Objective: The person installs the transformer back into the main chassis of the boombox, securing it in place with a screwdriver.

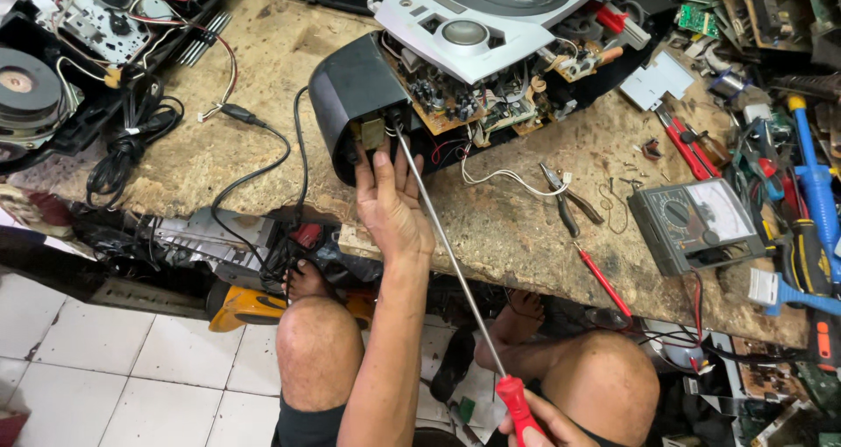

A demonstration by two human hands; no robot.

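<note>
Bare arms throughout — no sleeves, no watch, no rings or bands visible on the left hand (392, 204) or on the right hand (541, 426), the latter cut off by the bottom edge. Bare knees and lower legs too, with only the dark hem of shorts showing at the lower edge, black or near-black, plain as far as can be told. Bare feet below the bench — no shoes, no socks. No gloves. Short fingernails on the left hand, unpainted.
</note>
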